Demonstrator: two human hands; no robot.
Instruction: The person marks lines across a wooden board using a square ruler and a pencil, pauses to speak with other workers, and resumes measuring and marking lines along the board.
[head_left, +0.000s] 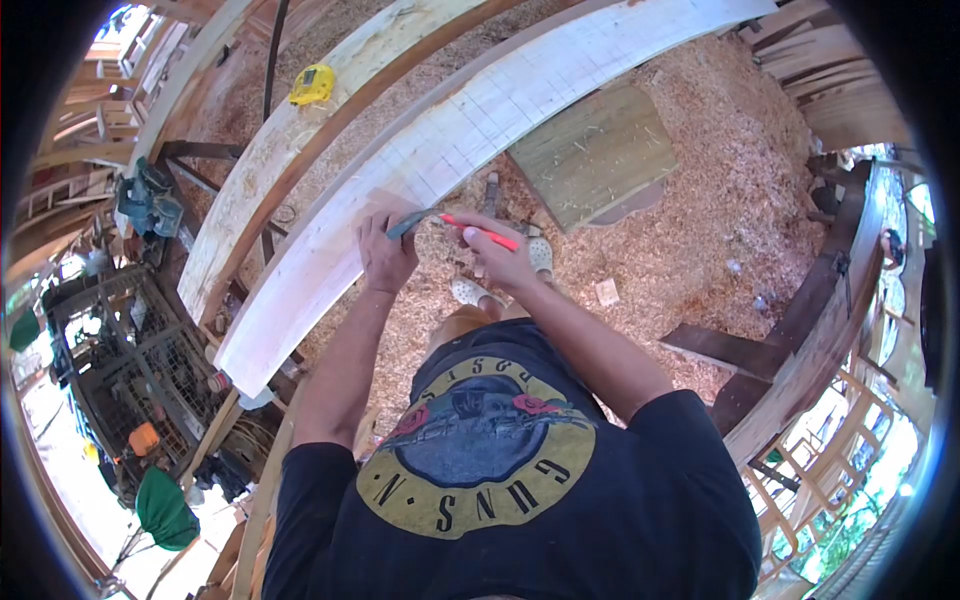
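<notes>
A long pale curved plank (440, 150) with pencil lines drawn across it lies in front of me. At its near edge, my left hand (387, 250) is closed on a flat blue-grey tool (408, 222), whose kind I cannot make out. My right hand (500, 255) grips a red pencil (490, 233), pointing left. The pencil's tip meets or nearly meets the end of the blue-grey tool; contact is too small to confirm.
A yellow tape measure (312, 84) rests on another curved beam (250, 200). Wood shavings (740, 200) cover the floor around a plywood sheet (598, 155). A teal power tool (150, 205) and a metal crate (120, 330) stand left. Dark timber (725, 352) juts in at right.
</notes>
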